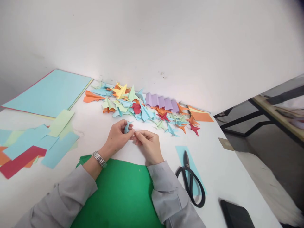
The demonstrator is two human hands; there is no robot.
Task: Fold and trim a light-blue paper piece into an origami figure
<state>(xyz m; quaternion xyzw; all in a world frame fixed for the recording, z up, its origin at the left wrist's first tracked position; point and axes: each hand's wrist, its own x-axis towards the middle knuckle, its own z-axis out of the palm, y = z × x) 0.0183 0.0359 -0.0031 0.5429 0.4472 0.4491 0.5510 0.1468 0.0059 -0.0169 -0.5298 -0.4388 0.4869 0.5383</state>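
My left hand, a metal watch at its wrist, pinches a small light-blue folded paper piece that sticks up between thumb and fingers. My right hand meets it fingertip to fingertip, its thumb and forefinger pressed together; whatever lies between them is too small to make out. Just beyond both hands is a long pile of folded paper shapes in blue, green, orange, red and yellow. A purple accordion-folded paper strip lies among them.
Black-handled scissors rest on a blue paper strip at right, near a dark phone-like object. Loose cut papers and a stack of large sheets are at left. A green surface lies under my forearms. The wall backs the table.
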